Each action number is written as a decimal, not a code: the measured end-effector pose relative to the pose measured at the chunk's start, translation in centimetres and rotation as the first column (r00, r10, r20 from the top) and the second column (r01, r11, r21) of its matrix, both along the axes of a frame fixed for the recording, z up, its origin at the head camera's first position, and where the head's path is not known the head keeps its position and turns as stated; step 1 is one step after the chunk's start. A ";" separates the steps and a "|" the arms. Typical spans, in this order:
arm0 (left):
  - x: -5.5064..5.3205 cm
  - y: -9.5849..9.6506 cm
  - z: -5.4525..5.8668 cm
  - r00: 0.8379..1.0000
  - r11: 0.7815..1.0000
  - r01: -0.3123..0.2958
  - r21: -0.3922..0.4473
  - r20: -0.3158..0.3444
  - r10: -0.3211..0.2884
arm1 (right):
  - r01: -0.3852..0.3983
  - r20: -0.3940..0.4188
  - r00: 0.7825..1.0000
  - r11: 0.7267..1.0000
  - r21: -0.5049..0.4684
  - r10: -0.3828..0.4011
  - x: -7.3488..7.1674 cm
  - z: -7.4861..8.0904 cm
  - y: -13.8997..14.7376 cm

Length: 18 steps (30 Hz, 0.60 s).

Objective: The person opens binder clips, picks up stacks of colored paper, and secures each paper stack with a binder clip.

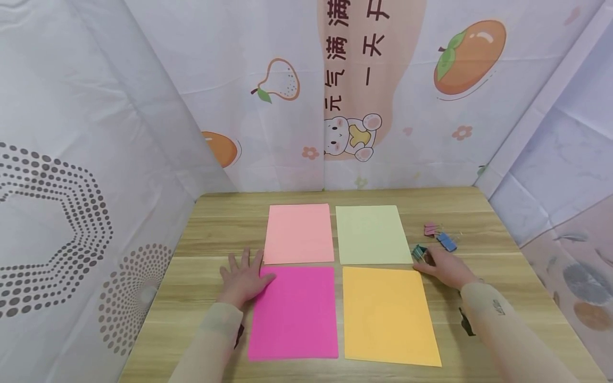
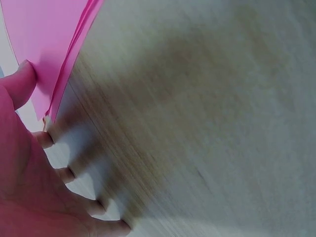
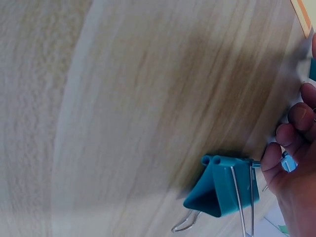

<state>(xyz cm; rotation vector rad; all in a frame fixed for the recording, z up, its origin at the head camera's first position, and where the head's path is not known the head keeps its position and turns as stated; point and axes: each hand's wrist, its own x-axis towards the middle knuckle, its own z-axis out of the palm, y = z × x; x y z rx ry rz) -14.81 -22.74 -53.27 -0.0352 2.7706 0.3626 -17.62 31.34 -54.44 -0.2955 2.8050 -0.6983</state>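
Left hand (image 1: pixel 244 280): 5 fingers spread, gripping nothing, thumb on 1 magenta stack (image 1: pixel 294 314). 1 pink sheet (image 1: pixel 299 234) behind; then 1 green sheet (image 1: pixel 373 234), 1 orange sheet (image 1: pixel 389 316) in front. Right hand (image 1: pixel 446 265) pinches 1 teal clip (image 1: pixel 419 252) beside green sheet; second teal clip (image 3: pixel 224 183) near little finger. Beyond, pink and blue clips (image 1: pixel 447 242), exact count unclear.

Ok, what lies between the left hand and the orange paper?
The magenta paper, its corner overlapped by the left hand, then a narrow bare strip of table before the orange paper; the head view shows this.
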 end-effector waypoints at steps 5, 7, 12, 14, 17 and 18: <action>0.0 -0.1 0.0 1.000 1.000 0.006 -0.007 0.004 -0.006 | -0.006 0.000 1.000 1.000 0.011 0.006 -0.1 -0.1 0.1; 0.0 -0.1 0.0 1.000 1.000 0.008 -0.008 0.006 -0.008 | -0.008 -0.006 1.000 1.000 0.012 0.008 -0.1 0.0 0.1; 0.0 -0.1 0.1 1.000 1.000 0.010 -0.006 0.011 -0.010 | -0.011 -0.011 1.000 1.000 0.006 0.011 0.1 0.1 0.1; 0.0 -0.1 0.2 1.000 1.000 0.011 -0.008 0.014 -0.011 | -0.012 -0.014 1.000 1.000 0.009 0.012 0.1 0.1 0.1; 0.0 -0.1 0.2 1.000 1.000 0.012 -0.009 0.020 -0.012 | -0.020 -0.021 1.000 1.000 0.020 0.021 0.1 0.1 0.1; 0.0 -0.1 0.2 1.000 1.000 0.012 -0.008 0.019 -0.012 | -0.022 -0.025 0.999 0.999 0.024 0.023 0.1 0.1 0.1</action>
